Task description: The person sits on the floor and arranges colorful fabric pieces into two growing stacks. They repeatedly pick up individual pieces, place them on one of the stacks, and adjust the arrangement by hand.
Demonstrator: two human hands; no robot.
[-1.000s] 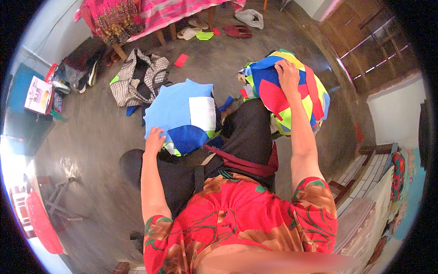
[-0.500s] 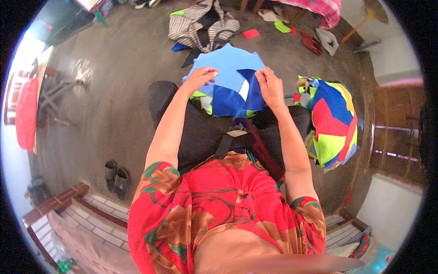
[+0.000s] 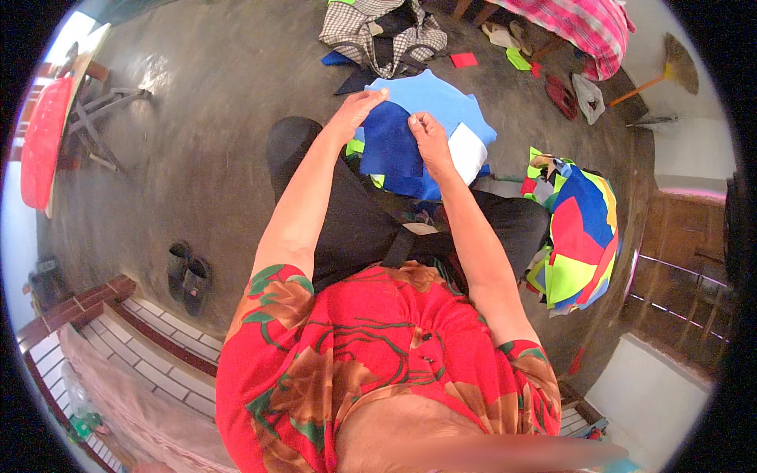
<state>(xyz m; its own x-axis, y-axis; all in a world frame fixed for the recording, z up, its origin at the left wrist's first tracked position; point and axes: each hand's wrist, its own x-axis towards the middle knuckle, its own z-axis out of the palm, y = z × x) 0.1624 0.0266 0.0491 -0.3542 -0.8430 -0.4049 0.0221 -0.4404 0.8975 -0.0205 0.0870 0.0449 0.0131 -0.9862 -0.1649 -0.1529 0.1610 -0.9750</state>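
From the head cam: the right hand (image 3: 432, 143) has thumb and fingers pinched on the edge of a dark blue cloth piece (image 3: 392, 140), which lies right between the hands on a light blue cloth (image 3: 453, 98). The left hand (image 3: 359, 110) is at the piece's upper left edge, fingers stretched out, but honestly can't tell if it's gripping, since the thumb side is hard to read. Whatever's under the light blue is mostly hidden, just lime bits poking out below. A white patch (image 3: 468, 151) sits just right of the right hand. Beyond the hands there's a checkered bag (image 3: 339, 30), gaping, cut off up top, too dark inside to make much out. Further right of it, a white plastic bag (image 3: 588, 98), contents unreadable. Well right of the hands, a multicolored patchwork bundle (image 3: 579, 236), insides covered.
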